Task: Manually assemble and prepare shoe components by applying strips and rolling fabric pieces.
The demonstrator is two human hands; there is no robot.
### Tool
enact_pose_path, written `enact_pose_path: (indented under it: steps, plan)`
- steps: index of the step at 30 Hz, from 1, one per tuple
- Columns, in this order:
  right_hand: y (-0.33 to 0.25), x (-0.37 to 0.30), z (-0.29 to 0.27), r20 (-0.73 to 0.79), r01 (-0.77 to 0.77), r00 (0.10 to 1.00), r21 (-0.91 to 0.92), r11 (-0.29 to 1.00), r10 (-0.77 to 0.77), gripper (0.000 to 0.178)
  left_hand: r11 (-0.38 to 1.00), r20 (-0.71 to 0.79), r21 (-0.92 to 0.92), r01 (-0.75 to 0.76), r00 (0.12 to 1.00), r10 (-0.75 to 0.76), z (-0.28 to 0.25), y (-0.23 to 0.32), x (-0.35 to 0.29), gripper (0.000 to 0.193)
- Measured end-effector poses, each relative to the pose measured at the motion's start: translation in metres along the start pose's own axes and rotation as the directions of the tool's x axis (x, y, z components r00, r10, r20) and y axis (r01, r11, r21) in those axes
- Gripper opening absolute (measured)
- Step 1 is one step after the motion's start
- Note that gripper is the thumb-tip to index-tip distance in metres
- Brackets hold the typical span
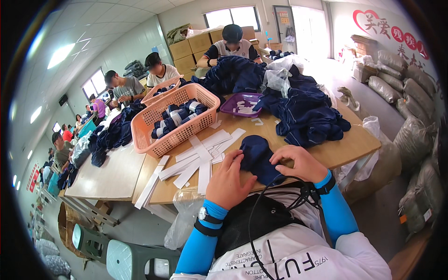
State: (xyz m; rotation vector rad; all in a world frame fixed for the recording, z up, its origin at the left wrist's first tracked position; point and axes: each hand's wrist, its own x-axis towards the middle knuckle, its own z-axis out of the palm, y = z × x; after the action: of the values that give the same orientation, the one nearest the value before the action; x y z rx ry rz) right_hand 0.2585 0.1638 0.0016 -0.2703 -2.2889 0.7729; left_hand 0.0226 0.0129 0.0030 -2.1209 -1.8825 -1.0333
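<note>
A folded piece of navy cloth (256, 153) with a rounded far end lies at the table's near edge, right in front of me. My left hand (230, 181) rests at its left side, with fingers stretched forward and the thumb apart over the cloth. On the opposite side, my right hand (301, 162) has its fingers bent loosely toward the cloth's right edge, thumb and forefinger apart. Neither hand is closed on the cloth. White paper strips (205, 156) lie in a loose, crossing pile just left of my left hand.
A pink basket (175, 122) holds navy bundles with white bands. Behind the strips sits a purple tray (240, 103) of white pieces. Heaped navy garments (303, 114) cover the table's far right. A co-worker (232, 49) sits opposite. Green stools (135, 258) stand lower left; stuffed sacks (417, 140) line the right.
</note>
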Motion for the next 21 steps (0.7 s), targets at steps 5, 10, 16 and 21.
enact_pose_path:
  steps: [5,10,16,21]
  plan:
    - [-0.002,0.001,0.001,-0.008,0.001,1.0,0.001,1.0,-0.001,0.018,0.99,-0.058,-0.034,-0.14,0.989,0.138,-0.008,0.004,-0.003,0.059]
    - [-0.005,-0.001,-0.001,0.024,0.011,1.0,-0.098,0.995,-0.009,0.025,0.923,-0.034,-0.036,-0.382,0.924,0.381,-0.012,0.002,-0.003,0.052]
    - [-0.009,-0.002,0.005,-0.234,-0.033,0.97,0.156,0.987,0.069,0.044,0.839,-0.062,-0.075,-0.539,0.842,0.536,-0.006,0.001,-0.004,0.055]
    - [-0.017,0.0,-0.012,0.21,0.138,0.97,-0.042,0.99,-0.126,0.046,0.979,0.025,-0.121,-0.164,0.985,0.168,-0.005,0.01,-0.004,0.058]
